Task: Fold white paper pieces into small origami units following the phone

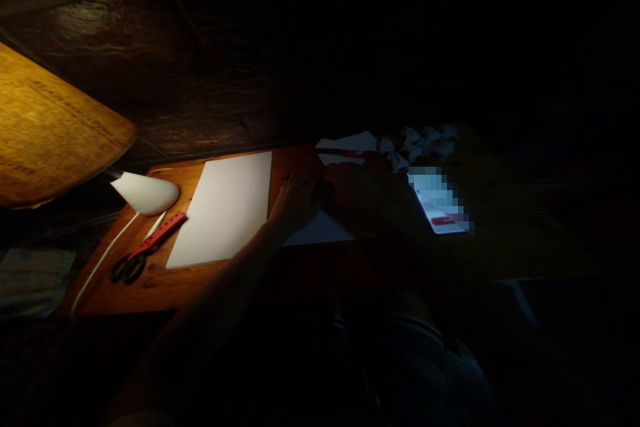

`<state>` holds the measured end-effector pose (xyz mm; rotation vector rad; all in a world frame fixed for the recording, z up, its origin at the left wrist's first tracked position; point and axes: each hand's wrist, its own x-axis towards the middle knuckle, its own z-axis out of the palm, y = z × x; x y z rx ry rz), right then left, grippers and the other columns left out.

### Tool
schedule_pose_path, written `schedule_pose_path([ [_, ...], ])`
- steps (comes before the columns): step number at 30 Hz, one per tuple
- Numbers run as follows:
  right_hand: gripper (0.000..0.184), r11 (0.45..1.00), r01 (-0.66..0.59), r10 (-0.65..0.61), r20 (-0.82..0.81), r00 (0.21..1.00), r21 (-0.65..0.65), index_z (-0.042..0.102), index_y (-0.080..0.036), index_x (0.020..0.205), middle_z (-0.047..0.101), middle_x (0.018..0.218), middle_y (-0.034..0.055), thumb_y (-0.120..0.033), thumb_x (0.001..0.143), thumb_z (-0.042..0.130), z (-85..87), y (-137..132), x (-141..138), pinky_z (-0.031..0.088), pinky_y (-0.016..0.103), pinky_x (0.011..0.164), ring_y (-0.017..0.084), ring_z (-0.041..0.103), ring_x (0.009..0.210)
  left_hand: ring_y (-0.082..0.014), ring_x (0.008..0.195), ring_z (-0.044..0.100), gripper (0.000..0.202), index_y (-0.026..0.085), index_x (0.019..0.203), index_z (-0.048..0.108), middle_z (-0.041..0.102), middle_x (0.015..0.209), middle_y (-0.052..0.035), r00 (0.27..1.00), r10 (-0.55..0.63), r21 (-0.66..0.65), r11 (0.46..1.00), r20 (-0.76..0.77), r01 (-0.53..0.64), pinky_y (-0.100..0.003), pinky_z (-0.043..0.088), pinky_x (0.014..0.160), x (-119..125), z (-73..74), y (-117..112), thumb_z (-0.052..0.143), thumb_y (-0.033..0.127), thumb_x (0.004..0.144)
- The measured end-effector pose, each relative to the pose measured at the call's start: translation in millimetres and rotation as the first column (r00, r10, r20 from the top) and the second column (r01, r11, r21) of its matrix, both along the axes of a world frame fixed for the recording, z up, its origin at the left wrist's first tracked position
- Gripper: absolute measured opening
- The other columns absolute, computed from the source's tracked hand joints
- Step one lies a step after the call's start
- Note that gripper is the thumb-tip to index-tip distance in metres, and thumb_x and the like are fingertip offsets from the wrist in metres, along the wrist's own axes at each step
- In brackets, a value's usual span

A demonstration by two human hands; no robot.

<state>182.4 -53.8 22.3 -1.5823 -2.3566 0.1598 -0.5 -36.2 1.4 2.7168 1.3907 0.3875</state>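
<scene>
The scene is very dark, lit only by a lamp at the left. My left hand (296, 201) rests on a white sheet of paper (320, 228) in the middle of a small wooden table (150, 287), fingers curled down against it. My right hand (350, 195) lies just to its right in deep shadow, also on the paper; its fingers cannot be made out. A larger stack of white paper (225, 207) lies left of my left hand.
A white desk lamp (146, 192) with a cord stands at the table's left. A red ruler (163, 230) and black-handled scissors (129, 267) lie beside it. Crumpled paper (417, 143) and paper scraps (347, 142) sit at the back; a lit phone screen (437, 203) is at right.
</scene>
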Motion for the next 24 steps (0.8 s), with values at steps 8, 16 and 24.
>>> schedule_pose_path([
  [8, 0.034, 1.0, 0.023, -0.024, 0.052, 0.998, 0.017, 0.076, -0.014, 0.11, 0.077, 0.117, 0.0146, -0.034, 0.104, 0.049, 4.5, -3.0, -1.7, 0.047, 0.037, 0.08, 0.028, 0.071, 0.102, -0.0329, 0.114, 0.061, 0.017, 0.017, 0.102, 0.066, 0.064, 0.117, -0.0159, 1.0, 0.004, -0.008, 1.0, -0.025, -0.005, -0.052, 0.054, 0.099, 0.8, 3.2, -1.4, 0.054, 0.016, 0.09],
  [16, 0.037, 0.994, 0.112, -0.111, 0.13, 0.985, 0.0, 0.076, -0.013, 0.114, 0.076, 0.118, 0.0192, -0.031, 0.105, 0.045, 12.3, -6.2, -5.5, 0.048, 0.039, 0.077, 0.032, 0.071, 0.102, -0.0339, 0.117, 0.061, 0.018, 0.014, 0.098, 0.07, 0.064, 0.119, -0.0175, 0.999, -0.007, -0.031, 1.0, -0.052, 0.005, -0.05, 0.054, 0.097, 1.2, 7.5, -4.4, 0.053, 0.017, 0.091],
  [24, 0.035, 0.974, 0.222, -0.214, 0.158, 0.964, -0.036, 0.078, -0.01, 0.109, 0.077, 0.109, 0.0238, -0.023, 0.1, 0.048, 18.3, -4.7, 0.8, 0.051, 0.042, 0.079, 0.034, 0.073, 0.097, -0.0315, 0.113, 0.063, 0.022, 0.015, 0.098, 0.071, 0.066, 0.114, -0.015, 1.0, -0.005, -0.008, 1.0, -0.009, 0.005, -0.048, 0.055, 0.095, -0.3, 3.2, -2.3, 0.049, 0.017, 0.095],
])
